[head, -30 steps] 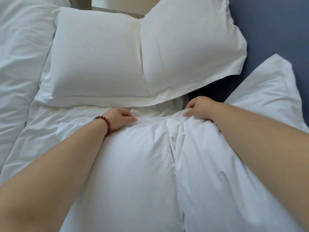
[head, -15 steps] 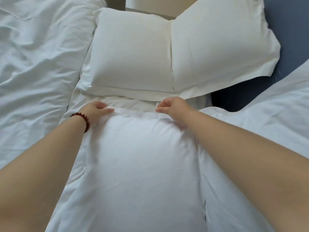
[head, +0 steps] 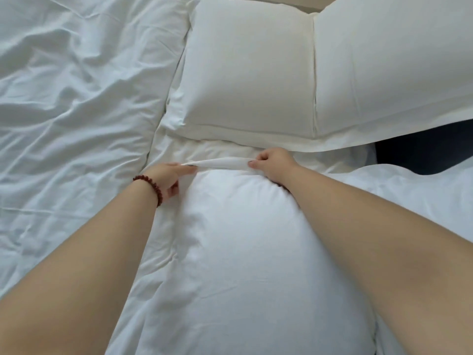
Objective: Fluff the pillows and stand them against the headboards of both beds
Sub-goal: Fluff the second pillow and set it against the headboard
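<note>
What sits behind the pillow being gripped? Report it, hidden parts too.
Past the gripped pillow lies a strip of sheet, then two white pillows side by side: left pillow, right pillow. Whatever stands behind those two is mostly covered.

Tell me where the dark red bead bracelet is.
Head view: the dark red bead bracelet circles the left wrist, centre-left, beside the nearest white pillow.

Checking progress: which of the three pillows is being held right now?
The nearest pillow: the left hand and right hand pinch its far edge. The middle pillow and the top-right pillow beyond it lie untouched.
</note>
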Action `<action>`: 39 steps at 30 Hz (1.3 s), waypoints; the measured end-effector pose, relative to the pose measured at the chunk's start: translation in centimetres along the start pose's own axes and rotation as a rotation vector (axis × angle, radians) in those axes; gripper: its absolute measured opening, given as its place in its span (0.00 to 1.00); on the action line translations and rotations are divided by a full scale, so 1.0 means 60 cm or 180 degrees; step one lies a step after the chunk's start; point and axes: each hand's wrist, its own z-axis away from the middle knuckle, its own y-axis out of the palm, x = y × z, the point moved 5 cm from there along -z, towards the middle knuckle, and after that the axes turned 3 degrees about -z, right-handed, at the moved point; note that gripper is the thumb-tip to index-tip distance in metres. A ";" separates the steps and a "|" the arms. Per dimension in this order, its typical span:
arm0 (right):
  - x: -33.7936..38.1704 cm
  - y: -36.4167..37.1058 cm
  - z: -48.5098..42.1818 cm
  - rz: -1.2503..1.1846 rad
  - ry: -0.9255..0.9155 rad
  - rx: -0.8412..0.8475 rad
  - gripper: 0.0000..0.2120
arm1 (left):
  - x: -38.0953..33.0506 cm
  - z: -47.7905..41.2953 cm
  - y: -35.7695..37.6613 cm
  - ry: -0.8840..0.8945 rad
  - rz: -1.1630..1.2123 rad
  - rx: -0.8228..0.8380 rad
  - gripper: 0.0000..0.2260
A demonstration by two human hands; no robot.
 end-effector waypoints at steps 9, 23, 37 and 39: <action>0.065 0.008 0.081 -0.0085 -0.0556 -0.0368 0.12 | 0.029 0.035 -0.019 -0.0063 0.0437 0.0201 0.17; 0.086 0.158 0.353 0.1974 -0.0968 -0.0743 0.28 | 0.201 0.166 -0.044 0.0202 0.0452 0.0002 0.13; -0.019 0.240 0.563 0.2158 -0.0385 -0.1361 0.29 | 0.315 0.305 -0.046 0.0455 0.0156 -0.0544 0.12; -0.037 0.255 0.591 0.2130 -0.0386 -0.1354 0.30 | 0.348 0.323 -0.036 0.0168 0.0111 -0.0087 0.15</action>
